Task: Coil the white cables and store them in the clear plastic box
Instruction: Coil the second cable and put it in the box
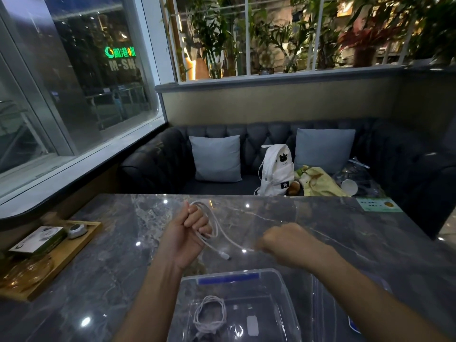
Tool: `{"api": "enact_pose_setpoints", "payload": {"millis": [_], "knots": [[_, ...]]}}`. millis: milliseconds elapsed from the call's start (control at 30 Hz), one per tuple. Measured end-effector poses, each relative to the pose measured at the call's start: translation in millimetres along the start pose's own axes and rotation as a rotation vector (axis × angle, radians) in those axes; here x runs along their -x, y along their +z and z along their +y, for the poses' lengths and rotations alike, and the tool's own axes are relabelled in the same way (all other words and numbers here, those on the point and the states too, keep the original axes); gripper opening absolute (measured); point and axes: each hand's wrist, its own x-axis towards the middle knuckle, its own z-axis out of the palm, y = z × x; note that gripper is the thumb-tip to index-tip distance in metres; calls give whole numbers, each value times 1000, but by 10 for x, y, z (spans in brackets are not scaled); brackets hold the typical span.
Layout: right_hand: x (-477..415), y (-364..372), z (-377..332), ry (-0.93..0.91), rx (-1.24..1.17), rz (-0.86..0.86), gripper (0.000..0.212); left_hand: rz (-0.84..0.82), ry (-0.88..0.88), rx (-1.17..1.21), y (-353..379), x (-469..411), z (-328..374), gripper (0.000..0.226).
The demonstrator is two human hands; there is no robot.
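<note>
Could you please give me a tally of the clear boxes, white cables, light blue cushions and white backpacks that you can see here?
Clear plastic box: 1
White cables: 2, the held cable in the left hand and the coiled cable in the box
Light blue cushions: 2
White backpack: 1
Total: 6

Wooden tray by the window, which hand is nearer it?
Left. The left hand is mid-table, right of the wooden tray; the right hand is farther right.

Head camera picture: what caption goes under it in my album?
Left hand grips a half-coiled white cable; another coil lies in the clear plastic box.
</note>
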Motion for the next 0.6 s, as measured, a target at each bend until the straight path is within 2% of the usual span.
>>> {"api": "enact_pose_setpoints", "payload": {"millis": [67,167,267,333,433,600], "knots": [[26,-117,-84,-69,-1,-1,16,47,-4,-93,-13,-20,-56,46],[65,-305,-180,-138,-133,3,20,97,-34,-267,9,-28,-157,42],[110,-461,-242,-210,-304,80,23,143,-80,-424,53,7,-256,45],[121,-509,-277,-250,-360,136,22,116,-109,-515,96,47,-319,40],[118,-499,-290,-225,-436,269,17,42,-144,-639,147,91,-395,35],[98,-402,-241,-145,-461,552,7,-2,-206,-785,207,170,-436,42]]}}
